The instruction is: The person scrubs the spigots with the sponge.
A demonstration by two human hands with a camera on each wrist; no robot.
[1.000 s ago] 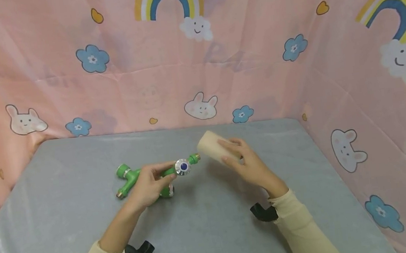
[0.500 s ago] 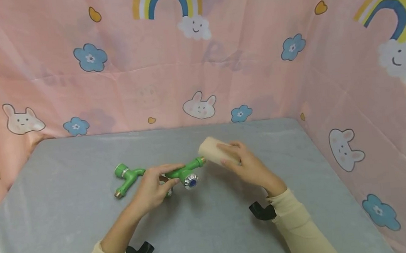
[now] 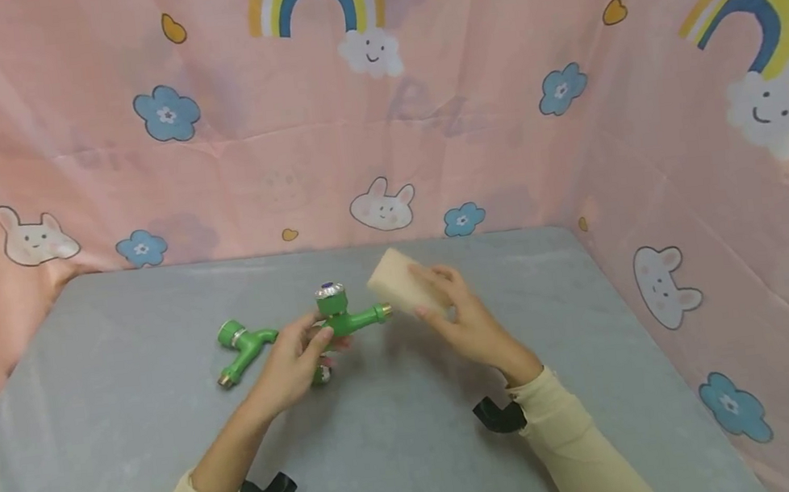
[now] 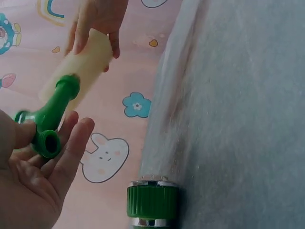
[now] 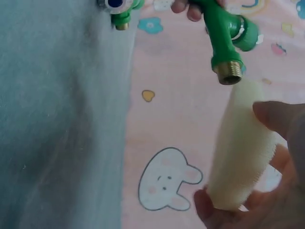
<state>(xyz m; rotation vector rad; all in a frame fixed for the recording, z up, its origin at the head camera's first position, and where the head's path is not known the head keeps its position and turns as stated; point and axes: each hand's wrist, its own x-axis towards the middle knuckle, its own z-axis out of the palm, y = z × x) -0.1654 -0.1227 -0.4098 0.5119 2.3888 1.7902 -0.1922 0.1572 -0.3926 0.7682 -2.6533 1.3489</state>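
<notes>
My left hand [image 3: 293,367] grips a green tap [image 3: 359,319] above the table, thumb on its near side. The tap's round knob points up, and its brass threaded end points right, towards the sponge. In my right hand [image 3: 472,322] is a cream sponge block [image 3: 398,278], held tilted between thumb and fingers. The right wrist view shows the brass end of the green tap [image 5: 221,43] close to the top of the sponge [image 5: 243,148]; whether they touch I cannot tell. Behind the left fingers, part of the held tap is hidden.
A second green tap [image 3: 246,350] lies on the grey cloth-covered table [image 3: 418,454], left of my left hand. Another tap's knob [image 3: 321,374] shows beneath that hand, the rest of it covered. A pink patterned curtain [image 3: 246,165] stands behind and at the sides.
The held tap has turned in my left hand: its knob swung from facing me, then down, to pointing up. The sponge has shifted slightly left, dipping and then rising.
</notes>
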